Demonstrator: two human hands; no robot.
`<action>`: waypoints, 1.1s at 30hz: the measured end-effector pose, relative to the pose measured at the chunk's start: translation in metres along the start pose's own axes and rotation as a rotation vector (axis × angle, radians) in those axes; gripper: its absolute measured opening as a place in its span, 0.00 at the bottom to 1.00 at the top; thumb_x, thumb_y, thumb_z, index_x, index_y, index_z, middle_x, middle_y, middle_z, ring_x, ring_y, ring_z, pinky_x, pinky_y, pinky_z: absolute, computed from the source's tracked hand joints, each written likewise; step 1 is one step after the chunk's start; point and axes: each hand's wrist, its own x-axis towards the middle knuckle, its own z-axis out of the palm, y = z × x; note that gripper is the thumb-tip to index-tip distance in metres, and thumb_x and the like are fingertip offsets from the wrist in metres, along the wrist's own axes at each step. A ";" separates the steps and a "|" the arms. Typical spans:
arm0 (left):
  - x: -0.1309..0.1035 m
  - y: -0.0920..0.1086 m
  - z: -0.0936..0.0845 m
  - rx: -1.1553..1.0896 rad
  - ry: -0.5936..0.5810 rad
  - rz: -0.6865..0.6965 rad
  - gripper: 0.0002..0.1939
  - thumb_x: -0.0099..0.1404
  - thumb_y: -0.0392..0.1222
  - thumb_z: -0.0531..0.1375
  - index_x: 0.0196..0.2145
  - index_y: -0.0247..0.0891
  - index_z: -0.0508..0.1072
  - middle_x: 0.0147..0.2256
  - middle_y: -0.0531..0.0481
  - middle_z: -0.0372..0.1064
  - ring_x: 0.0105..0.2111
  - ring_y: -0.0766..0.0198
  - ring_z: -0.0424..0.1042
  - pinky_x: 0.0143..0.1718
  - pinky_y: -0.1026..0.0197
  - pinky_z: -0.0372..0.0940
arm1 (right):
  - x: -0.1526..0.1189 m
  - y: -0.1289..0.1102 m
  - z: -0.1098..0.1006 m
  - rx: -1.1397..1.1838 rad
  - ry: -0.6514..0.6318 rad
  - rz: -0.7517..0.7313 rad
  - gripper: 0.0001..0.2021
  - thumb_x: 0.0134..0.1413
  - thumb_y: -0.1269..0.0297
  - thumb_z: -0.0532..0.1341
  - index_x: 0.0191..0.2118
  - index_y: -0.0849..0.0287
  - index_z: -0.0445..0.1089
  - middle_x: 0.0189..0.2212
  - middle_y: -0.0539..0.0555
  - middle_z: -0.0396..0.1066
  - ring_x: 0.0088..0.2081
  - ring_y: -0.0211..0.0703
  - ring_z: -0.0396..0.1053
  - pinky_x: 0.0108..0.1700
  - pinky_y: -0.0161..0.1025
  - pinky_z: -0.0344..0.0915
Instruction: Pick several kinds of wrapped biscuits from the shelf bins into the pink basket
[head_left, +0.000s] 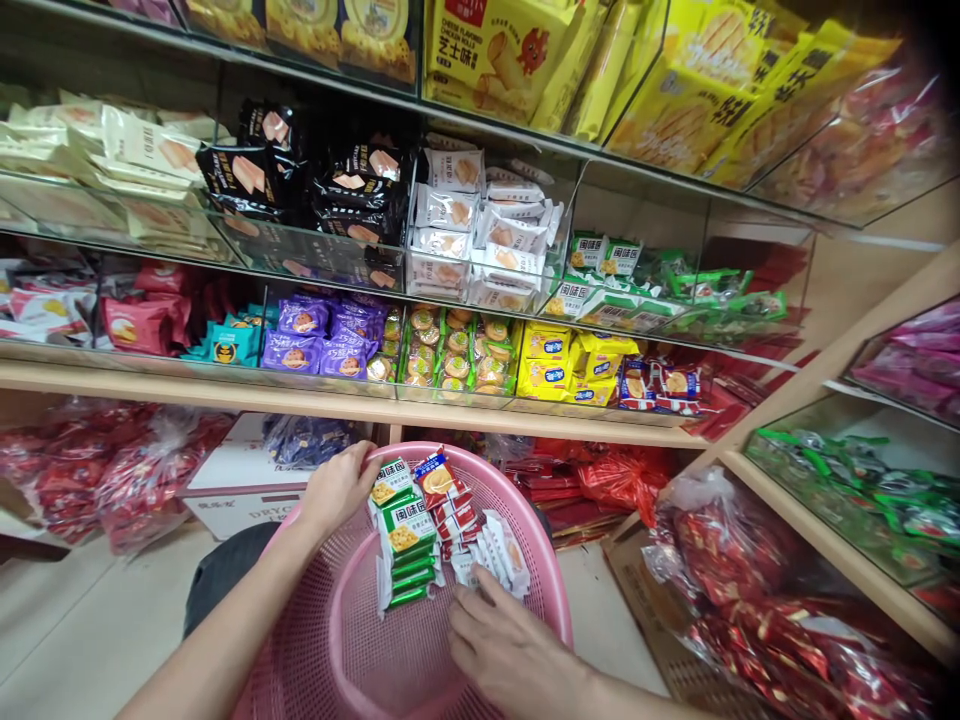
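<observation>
My left hand (pixel 339 492) is closed over the far left rim of a pink plastic basket (pixel 551 545). Inside the basket, my right hand (pixel 504 628) has its fingers curled against a row of small white snack packets (pixel 501 552); part of its grip is hidden. Left of these lies a stack of green-and-white snack packets (pixel 409 540), its lower ones standing on edge. Between the two groups are red-and-blue snack packets (pixel 442 490), with a biscuit picture on the top one.
Glass-fronted shelves (pixel 315 385) of wrapped snacks rise ahead. Beneath them are a white carton (pixel 238 470) and bags of red packets (pixel 142 480). At right, more bagged red packets (pixel 795 610) lie by a cardboard box (pixel 652 610) and a side shelf (pixel 855 545).
</observation>
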 end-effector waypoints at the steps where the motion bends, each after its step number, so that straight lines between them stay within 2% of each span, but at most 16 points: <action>1: 0.000 0.000 0.000 0.000 0.001 0.001 0.17 0.65 0.51 0.42 0.40 0.43 0.66 0.38 0.49 0.73 0.36 0.58 0.73 0.30 0.63 0.58 | -0.001 0.005 -0.006 0.026 0.008 0.050 0.13 0.58 0.70 0.48 0.44 0.64 0.66 0.43 0.58 0.68 0.52 0.46 0.58 0.60 0.47 0.49; 4: 0.000 0.000 0.001 -0.002 0.006 0.001 0.17 0.65 0.51 0.42 0.40 0.43 0.66 0.38 0.50 0.73 0.36 0.58 0.72 0.29 0.62 0.58 | 0.002 0.027 -0.028 0.154 -0.020 0.376 0.14 0.58 0.69 0.47 0.48 0.61 0.62 0.45 0.59 0.66 0.49 0.47 0.62 0.51 0.48 0.59; 7: 0.000 -0.001 0.001 -0.009 0.001 -0.007 0.17 0.65 0.51 0.42 0.40 0.43 0.66 0.38 0.50 0.73 0.36 0.57 0.72 0.29 0.62 0.58 | 0.006 0.048 -0.047 0.292 -0.149 0.767 0.17 0.58 0.63 0.47 0.51 0.61 0.58 0.48 0.62 0.63 0.42 0.51 0.68 0.40 0.47 0.66; 9: 0.000 -0.001 0.001 -0.015 0.000 -0.005 0.17 0.65 0.50 0.42 0.40 0.43 0.66 0.39 0.50 0.73 0.36 0.57 0.72 0.29 0.62 0.58 | 0.009 0.054 -0.052 0.348 -0.236 0.888 0.21 0.57 0.61 0.48 0.55 0.64 0.54 0.50 0.65 0.61 0.41 0.53 0.69 0.39 0.47 0.66; 11: 0.000 -0.001 0.002 -0.020 0.002 0.001 0.17 0.65 0.50 0.42 0.40 0.43 0.66 0.39 0.50 0.73 0.37 0.57 0.72 0.30 0.61 0.59 | 0.012 0.053 -0.052 0.380 -0.294 0.905 0.24 0.56 0.61 0.49 0.57 0.66 0.52 0.53 0.67 0.60 0.45 0.55 0.68 0.43 0.47 0.64; 15: 0.000 -0.001 0.001 -0.022 0.009 0.010 0.17 0.66 0.50 0.42 0.40 0.43 0.66 0.39 0.50 0.73 0.36 0.57 0.73 0.30 0.61 0.59 | 0.019 0.039 -0.041 0.361 -0.404 0.929 0.22 0.55 0.61 0.51 0.54 0.65 0.58 0.52 0.66 0.62 0.53 0.57 0.61 0.48 0.48 0.61; 18: -0.001 -0.001 0.000 -0.024 0.007 0.013 0.17 0.66 0.50 0.42 0.40 0.42 0.66 0.38 0.49 0.73 0.36 0.56 0.73 0.29 0.61 0.58 | 0.024 0.029 -0.032 0.329 -0.418 0.933 0.23 0.55 0.60 0.51 0.55 0.65 0.57 0.54 0.65 0.59 0.56 0.57 0.56 0.53 0.48 0.57; 21: -0.001 -0.001 0.000 -0.031 0.004 0.011 0.17 0.66 0.50 0.42 0.40 0.42 0.66 0.38 0.49 0.73 0.37 0.57 0.73 0.29 0.61 0.58 | 0.026 0.022 -0.023 0.295 -0.363 0.907 0.25 0.55 0.61 0.51 0.57 0.68 0.54 0.57 0.66 0.55 0.58 0.58 0.52 0.54 0.47 0.57; 25: -0.002 -0.002 0.000 -0.038 0.006 0.002 0.17 0.65 0.51 0.43 0.40 0.42 0.67 0.39 0.48 0.73 0.37 0.56 0.72 0.29 0.61 0.58 | 0.026 0.015 -0.011 0.321 -0.307 0.939 0.25 0.53 0.64 0.52 0.57 0.68 0.53 0.58 0.67 0.52 0.55 0.58 0.56 0.52 0.46 0.59; 30: -0.002 -0.002 0.000 -0.046 0.009 0.012 0.17 0.65 0.50 0.43 0.40 0.42 0.67 0.38 0.48 0.73 0.36 0.57 0.73 0.29 0.61 0.58 | 0.023 0.012 -0.003 0.455 -0.169 0.981 0.20 0.52 0.67 0.51 0.52 0.64 0.56 0.51 0.65 0.60 0.52 0.56 0.59 0.52 0.49 0.58; 33: -0.002 -0.002 0.000 -0.053 0.010 0.008 0.17 0.65 0.50 0.43 0.40 0.42 0.67 0.38 0.49 0.73 0.36 0.57 0.72 0.30 0.62 0.58 | 0.023 0.013 -0.002 0.559 -0.079 1.006 0.22 0.50 0.68 0.51 0.53 0.60 0.52 0.47 0.62 0.61 0.50 0.54 0.61 0.51 0.49 0.58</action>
